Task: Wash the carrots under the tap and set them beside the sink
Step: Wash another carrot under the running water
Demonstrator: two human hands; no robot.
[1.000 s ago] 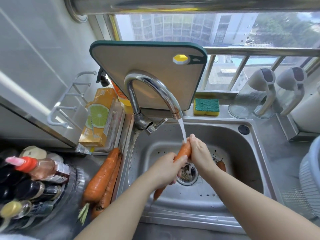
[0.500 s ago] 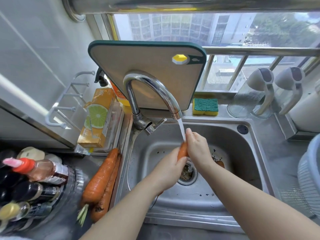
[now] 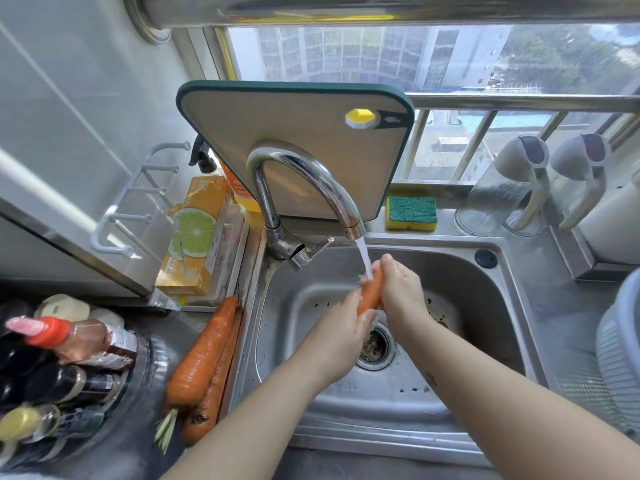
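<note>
"Orange carrot (image 3: 370, 294) first — what are the fingers doing?" the checker asks.

"Both sets wrapped round it," says the tagger. "Right fingers (image 3: 387, 271) curl over the upper end, right at the water stream (image 3: 364, 258). Left fingers (image 3: 353, 306) and thumb clasp the lower part. Neither grip is loose."

"Where's the carrot?"

"Up over the sink (image 3: 485, 306), above the drain (image 3: 375, 344), tilted, top end in the flow from the tap (image 3: 311, 174). Two more carrots (image 3: 204, 355) lie side by side, touching, on the counter (image 3: 173, 329) just left of the sink rim."

"Step?"

"Rinse-and-rub, I'd say. To do it well, turn the carrot in the palms so every side meets the water. Slide the grip along so the covered lower half gets its turn, and rub harder at the crown where dirt tends to sit. Wet carrot is probably slick — firm hold, low in the basin to limit splash."

"Pose, going outward?"

"The left hand (image 3: 341, 336) has its back to the camera. The right hand (image 3: 401, 292) faces it across the carrot, a bit higher. Wrists are close together. The bare forearms come in from the bottom edge and converge over the basin. Whether another carrot waits behind the right wrist, I can't tell."
</note>
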